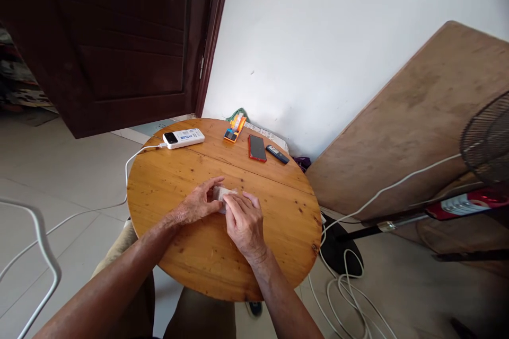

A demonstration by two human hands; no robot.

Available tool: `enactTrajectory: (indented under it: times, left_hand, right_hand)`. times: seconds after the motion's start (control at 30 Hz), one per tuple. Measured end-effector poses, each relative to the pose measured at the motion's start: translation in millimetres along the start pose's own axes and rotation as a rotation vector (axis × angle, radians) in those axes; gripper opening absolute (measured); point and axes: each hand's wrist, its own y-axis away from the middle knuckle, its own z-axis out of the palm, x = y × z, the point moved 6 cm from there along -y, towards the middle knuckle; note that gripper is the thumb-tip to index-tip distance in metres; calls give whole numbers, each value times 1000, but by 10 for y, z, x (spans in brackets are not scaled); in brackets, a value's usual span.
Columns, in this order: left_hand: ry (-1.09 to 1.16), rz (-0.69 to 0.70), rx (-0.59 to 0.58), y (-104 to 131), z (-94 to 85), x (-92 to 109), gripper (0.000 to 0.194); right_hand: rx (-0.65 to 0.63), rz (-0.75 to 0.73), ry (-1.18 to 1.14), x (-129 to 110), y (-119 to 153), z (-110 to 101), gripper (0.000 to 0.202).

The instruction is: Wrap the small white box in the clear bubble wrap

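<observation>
A small whitish, flat piece [219, 192], perhaps paper or a packet, lies on the round wooden table [175, 175] near its middle. The thumb and fingers of my left hand [199, 203] grip its left end from both sides. From the right, my right hand [244, 225] presses bent fingertips onto the same piece, covering much of it. Its exact kind cannot be made out.
Toward the back of the table are a white power bank [185, 138] with a cable, an orange tape dispenser [235, 128], a red-edged phone [256, 148] and a dark blue handheld device [277, 154]. A fan [487, 140] and coiled cable [350, 286] are at right.
</observation>
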Motion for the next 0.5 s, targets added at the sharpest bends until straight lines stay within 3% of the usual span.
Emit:
enactTrajectory:
  times: [0.1,0.2,0.33,0.5]
  left_hand:
    - [-6,18,-10,16,2,28,72]
    - [-5,31,-17,17,9,15,72]
    - [-2,25,-29,2,-10,-52,76]
    - [-190,101,59,15,-132,-35,79]
  right_hand:
    - [157,81,-66,107,17,-98,25]
    - [273,309,-183,413,68,-135,21]
    - [223,522,-340,750,122,-23,23]
    - [93,645,-364,849,175,116,35]
